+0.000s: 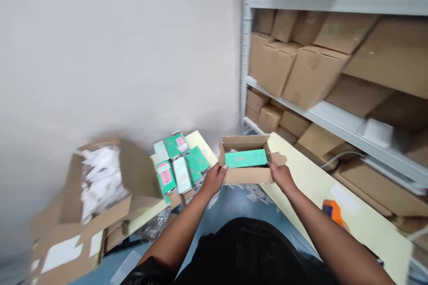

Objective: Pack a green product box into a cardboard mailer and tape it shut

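Note:
I hold a small open cardboard box out in front of me with both hands. Inside it lies a green packet, flat and lengthwise. My left hand grips the box's left end, fingers wrapped round the edge. My right hand grips the right end beside a folded-out flap. The box hovers over the gap between two pale yellow tables.
Several green, pink and white packets lie piled on the left table. A large open carton with white filling stands at the left. The right table carries an orange tool. Metal shelves stacked with cardboard boxes fill the right.

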{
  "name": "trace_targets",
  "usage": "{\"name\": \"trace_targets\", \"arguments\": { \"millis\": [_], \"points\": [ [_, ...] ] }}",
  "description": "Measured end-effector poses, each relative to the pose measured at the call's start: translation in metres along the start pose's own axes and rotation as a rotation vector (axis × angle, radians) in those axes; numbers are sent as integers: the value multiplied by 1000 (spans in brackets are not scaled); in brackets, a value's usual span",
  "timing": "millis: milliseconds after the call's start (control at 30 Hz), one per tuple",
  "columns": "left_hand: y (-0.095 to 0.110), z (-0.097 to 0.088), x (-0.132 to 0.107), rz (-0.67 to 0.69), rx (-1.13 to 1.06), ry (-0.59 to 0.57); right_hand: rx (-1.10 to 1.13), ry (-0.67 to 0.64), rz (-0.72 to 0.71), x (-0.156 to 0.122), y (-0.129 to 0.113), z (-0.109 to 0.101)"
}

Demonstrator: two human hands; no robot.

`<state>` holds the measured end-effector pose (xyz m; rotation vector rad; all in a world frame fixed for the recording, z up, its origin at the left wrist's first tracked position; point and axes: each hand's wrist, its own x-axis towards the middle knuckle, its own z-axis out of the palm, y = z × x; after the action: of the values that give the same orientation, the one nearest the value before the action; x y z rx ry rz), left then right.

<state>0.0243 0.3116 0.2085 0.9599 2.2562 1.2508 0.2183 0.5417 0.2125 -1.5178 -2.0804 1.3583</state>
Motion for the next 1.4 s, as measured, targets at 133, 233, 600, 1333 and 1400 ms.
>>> {"name": "trace_targets", "arguments": {
  "millis": [133, 233, 600, 1333, 1400],
  "points": [
    [-13, -69, -39, 98, 54, 139, 24, -58, -81, -17, -42, 42],
    [-19, -134, -76, 168, 82, 156, 15, -90, -154, -33, -78, 77],
    [-110, -379, -151, -328, 608, 256, -239, -302, -274, -141, -170, 200],
    [-187, -347, -130, -185, 599, -26, -337, -306, -150, -189, -151, 221],
    [-184, -349, -128, -220, 563, 105, -335, -312, -158, -186, -149, 220]
  ]
}}
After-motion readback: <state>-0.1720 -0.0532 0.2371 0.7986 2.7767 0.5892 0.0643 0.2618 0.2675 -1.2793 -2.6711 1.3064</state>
